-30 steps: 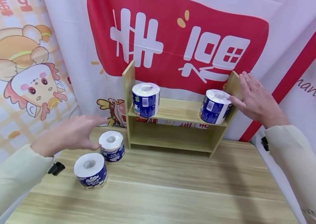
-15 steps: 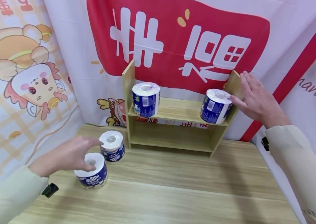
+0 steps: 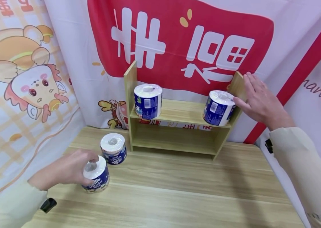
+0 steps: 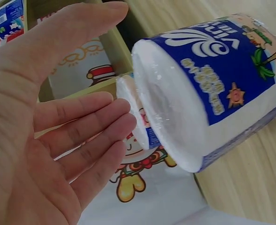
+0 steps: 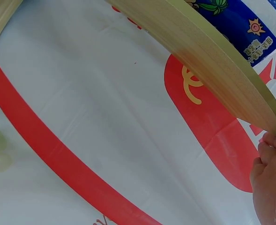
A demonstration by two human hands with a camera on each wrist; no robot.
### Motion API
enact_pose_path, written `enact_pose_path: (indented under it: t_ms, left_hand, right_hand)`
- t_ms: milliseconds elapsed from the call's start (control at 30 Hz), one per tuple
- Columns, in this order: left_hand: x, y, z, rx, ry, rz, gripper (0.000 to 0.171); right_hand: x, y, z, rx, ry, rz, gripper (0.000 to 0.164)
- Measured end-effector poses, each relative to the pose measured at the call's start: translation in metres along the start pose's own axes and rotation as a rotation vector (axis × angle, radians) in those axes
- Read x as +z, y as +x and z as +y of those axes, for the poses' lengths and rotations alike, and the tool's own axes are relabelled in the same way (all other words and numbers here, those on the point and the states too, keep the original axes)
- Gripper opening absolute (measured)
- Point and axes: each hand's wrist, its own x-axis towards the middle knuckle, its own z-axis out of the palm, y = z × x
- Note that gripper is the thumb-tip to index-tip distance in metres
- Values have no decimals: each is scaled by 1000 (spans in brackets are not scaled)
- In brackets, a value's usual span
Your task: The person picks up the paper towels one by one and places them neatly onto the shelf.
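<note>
My left hand (image 3: 69, 167) hovers over the front toilet paper roll (image 3: 99, 175), thumb and fingers spread about its top. In the left wrist view the fingers (image 4: 88, 126) are relaxed and stand apart from this blue and white roll (image 4: 222, 79). A second roll (image 3: 113, 148) stands just behind it on the table. At the right, my right hand (image 3: 262, 101) rests on the upper right side panel of a small wooden shelf (image 3: 174, 144), fingers extended, thumb near the roll (image 3: 218, 110) there. The right wrist view shows fingertips (image 5: 269, 140) at the panel's (image 5: 222, 70) corner.
Another roll (image 3: 148, 103) stands at the left end of the shelf's upper board (image 3: 181, 110). The shelf sits at the back of the wooden table (image 3: 177, 196), before a printed cloth backdrop (image 3: 174, 41). A printed cloth (image 3: 15, 104) also borders the left side.
My left hand has moved down and toward me, from beside the rear roll to over the front roll. The right hand, the shelf and the rolls have stayed put.
</note>
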Motion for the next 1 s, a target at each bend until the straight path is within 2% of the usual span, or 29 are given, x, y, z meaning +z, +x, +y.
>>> enact_pose_path:
  t_ms: [233, 367, 600, 833, 1000]
  left_hand:
    - [13, -6, -10, 30, -43, 51, 60]
    - [20, -7, -13, 18, -41, 45, 55]
    - [26, -8, -16, -43, 3, 18, 55]
    - [32, -8, -18, -19, 1, 36, 50]
    - [35, -5, -19, -28, 3, 23, 47]
  right_hand:
    - [0, 0, 0, -1, -1, -6, 98]
    - [0, 0, 0, 4, 2, -7, 98]
    - [2, 0, -1, 8, 8, -3, 100]
    - [2, 1, -1, 14, 3, -2, 100]
    - [3, 1, 0, 16, 3, -3, 100]
